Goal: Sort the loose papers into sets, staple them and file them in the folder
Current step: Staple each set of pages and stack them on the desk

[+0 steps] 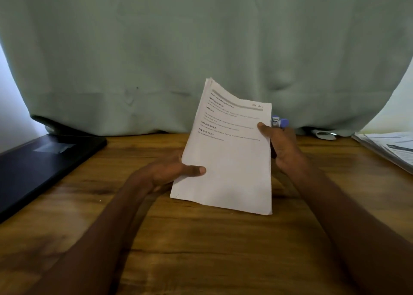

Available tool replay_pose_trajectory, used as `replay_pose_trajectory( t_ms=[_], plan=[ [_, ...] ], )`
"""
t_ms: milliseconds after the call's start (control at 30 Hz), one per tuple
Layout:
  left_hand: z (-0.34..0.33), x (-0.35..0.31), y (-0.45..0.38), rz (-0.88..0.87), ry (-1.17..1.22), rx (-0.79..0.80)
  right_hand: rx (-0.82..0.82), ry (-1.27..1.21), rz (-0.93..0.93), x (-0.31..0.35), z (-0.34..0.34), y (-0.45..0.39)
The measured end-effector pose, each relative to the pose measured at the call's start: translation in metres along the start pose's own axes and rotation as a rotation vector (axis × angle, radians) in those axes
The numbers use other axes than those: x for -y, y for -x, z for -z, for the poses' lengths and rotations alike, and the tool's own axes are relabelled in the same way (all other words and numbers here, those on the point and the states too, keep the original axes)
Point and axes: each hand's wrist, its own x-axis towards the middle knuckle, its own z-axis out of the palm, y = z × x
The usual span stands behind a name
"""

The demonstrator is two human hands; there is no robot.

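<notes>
I hold a set of printed white papers (230,160) tilted up above the wooden table (201,238). My left hand (169,171) grips its left edge, thumb on the top sheet and fingers underneath. My right hand (283,147) pinches the right edge with its thumb on the page. In that same hand sits a small blue stapler (279,122), its tip poking out above my fingers behind the paper's right edge. A black folder (42,160) lies flat at the left of the table.
Another pile of loose printed papers (388,149) lies at the table's right edge. A pale green curtain (201,48) hangs across the back of the table. Bare wood runs between the folder and my hands.
</notes>
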Motion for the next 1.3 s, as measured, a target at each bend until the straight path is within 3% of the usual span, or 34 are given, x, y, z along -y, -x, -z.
replay_pose_trajectory(
  t_ms=[200,367,533,667,900,1000,1133,1200,1300],
  plan=[
    [0.006,-0.002,0.003,0.027,0.061,0.043,0.079,0.152,-0.187,-0.011,0.009,-0.007],
    [0.005,0.002,-0.008,-0.073,0.188,-0.279,0.229,0.3,-0.28,-0.017,0.006,0.0],
    [-0.005,0.009,-0.02,-0.091,0.146,-0.568,0.398,0.496,-0.287,-0.017,0.009,0.001],
    [-0.013,0.008,-0.025,-0.15,0.305,-0.519,0.501,0.591,-0.294,-0.013,0.013,0.001],
    [-0.013,0.016,-0.025,-0.224,0.076,-0.553,0.606,0.657,-0.324,-0.007,0.024,-0.004],
    [-0.016,0.014,-0.022,-0.25,-0.016,-0.569,0.433,0.641,-0.207,-0.001,0.025,-0.004],
    [-0.028,0.008,-0.022,-0.255,-0.192,-0.532,0.025,0.707,0.159,0.011,0.026,-0.01],
    [-0.037,0.006,-0.02,-0.268,-0.241,-0.483,0.048,0.651,0.304,0.022,0.025,-0.012],
    [-0.049,0.005,-0.019,-0.334,-0.311,-0.426,0.357,0.747,0.434,0.033,0.014,-0.002]
  ],
)
